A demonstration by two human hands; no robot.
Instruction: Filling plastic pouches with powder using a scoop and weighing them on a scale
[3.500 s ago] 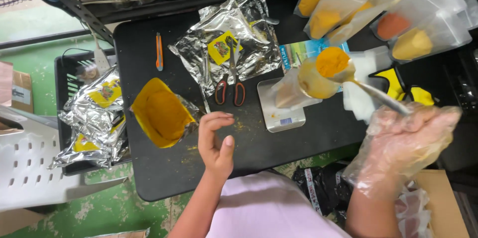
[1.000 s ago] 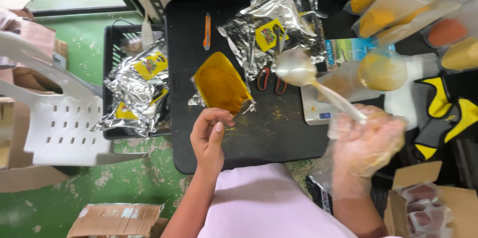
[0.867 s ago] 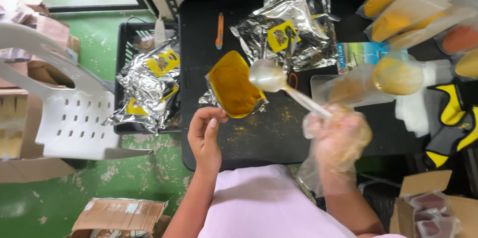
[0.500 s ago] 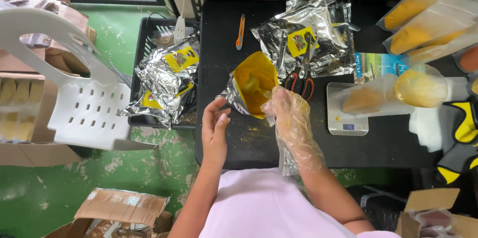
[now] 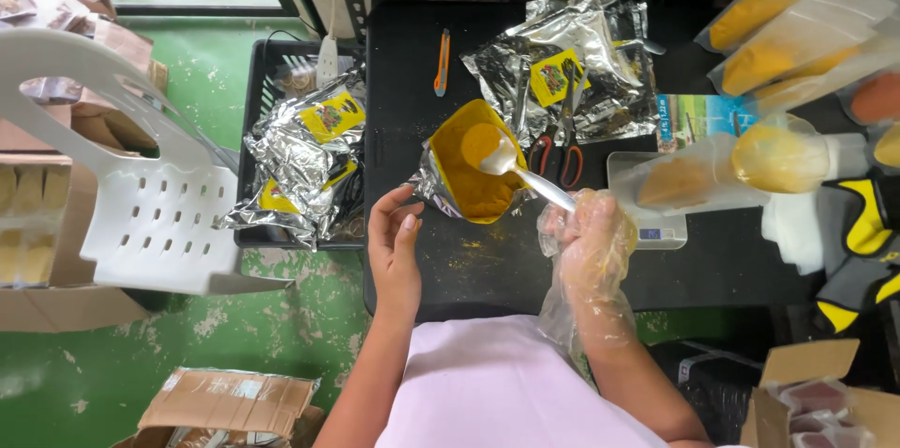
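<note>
The open foil pouch of yellow-orange powder sits near the middle of the black table, its mouth turned up toward the camera. The left hand, bare, lies just below and to the left of the pouch, its fingers curled loosely around the crinkled silver edge and holding it steady. The right hand, wrapped in a thin clear plastic glove, sits below and to the right of the pouch, clenched around the handle of a metal spoon; the spoon's bowl rests inside the pouch mouth, heaped with powder. Just right of the pouch lie red-handled scissors, partly over a pile of empty foil bags above and to the right. An orange utility knife lies above the pouch. Farther right, a small scale carries a clear bag of powder. To the left of the pouch, off the table edge, a black crate holds more foil bags, and a white plastic chair stands beyond it.
</note>
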